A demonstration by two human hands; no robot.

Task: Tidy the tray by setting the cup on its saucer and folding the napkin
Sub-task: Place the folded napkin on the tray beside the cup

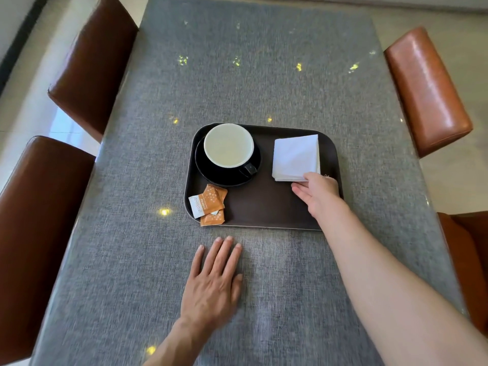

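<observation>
Dark brown rectangular tray with rounded corners and a low rim, lying flat. Black saucer sits in the tray's far-left part. Cup, black outside and pale inside, stands upright on the saucer, set toward the saucer's far side; its handle points near-right. White napkin lies in the tray's far-right part, folded into a roughly square, layered stack, turned slightly off the tray's edges. Layer edges show along the napkin's near side. Napkin and saucer lie apart, bare tray between them.
</observation>
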